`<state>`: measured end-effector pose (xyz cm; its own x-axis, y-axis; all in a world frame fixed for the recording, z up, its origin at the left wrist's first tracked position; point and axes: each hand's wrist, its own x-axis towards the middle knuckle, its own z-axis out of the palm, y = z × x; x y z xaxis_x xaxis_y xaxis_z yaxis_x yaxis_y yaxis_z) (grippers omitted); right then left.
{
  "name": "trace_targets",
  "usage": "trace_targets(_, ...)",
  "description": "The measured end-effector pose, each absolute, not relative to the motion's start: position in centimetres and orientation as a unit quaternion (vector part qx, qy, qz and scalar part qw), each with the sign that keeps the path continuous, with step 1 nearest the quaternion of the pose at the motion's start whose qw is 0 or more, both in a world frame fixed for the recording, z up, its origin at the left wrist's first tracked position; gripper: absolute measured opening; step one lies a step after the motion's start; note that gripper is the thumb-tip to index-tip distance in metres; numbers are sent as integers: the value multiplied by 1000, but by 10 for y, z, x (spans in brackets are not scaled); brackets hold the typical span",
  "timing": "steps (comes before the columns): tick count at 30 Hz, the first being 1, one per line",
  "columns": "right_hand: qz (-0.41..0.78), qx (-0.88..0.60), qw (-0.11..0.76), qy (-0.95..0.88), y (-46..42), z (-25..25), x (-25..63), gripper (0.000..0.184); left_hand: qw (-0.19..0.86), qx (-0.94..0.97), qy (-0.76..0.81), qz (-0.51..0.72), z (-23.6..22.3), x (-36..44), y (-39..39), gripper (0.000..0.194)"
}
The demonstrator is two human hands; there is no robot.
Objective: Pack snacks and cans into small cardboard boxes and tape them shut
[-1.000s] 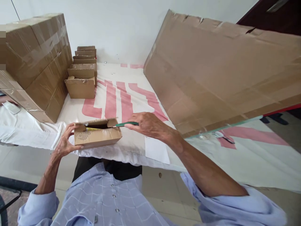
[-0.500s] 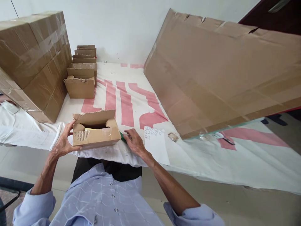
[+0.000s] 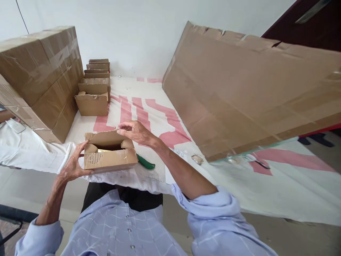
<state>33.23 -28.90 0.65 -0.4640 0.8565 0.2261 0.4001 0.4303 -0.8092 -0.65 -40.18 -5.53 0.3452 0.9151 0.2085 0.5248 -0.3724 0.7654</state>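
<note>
Head view: the small cardboard box stands near the front edge of the table, its flap raised. Probably it is light, walls stiff, flap bendable; ends suit holding. The left hand holds its left end; the right hand is at the flap's top, whether pinching I cannot tell.

The right hand has left the green tool and now seems to touch the raised cardboard flap.

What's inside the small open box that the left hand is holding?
A yellowish strip shows near the left end of the box; the front wall and deep shadow hide the rest.
</note>
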Motion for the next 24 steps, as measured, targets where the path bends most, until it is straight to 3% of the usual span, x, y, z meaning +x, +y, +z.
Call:
trace_targets(10,439,-346,248,-791,-280,24,308,31,253,794,447,326,-38,6,-400,102)
trace_targets(18,215,-291,280,-889,-295,20,268,7,242,795,434,349,-28,20,-397,88)
trace_targets(24,244,-273,313,-876,-291,10,251,20,223,801,426,356,-28,22,-398,85)
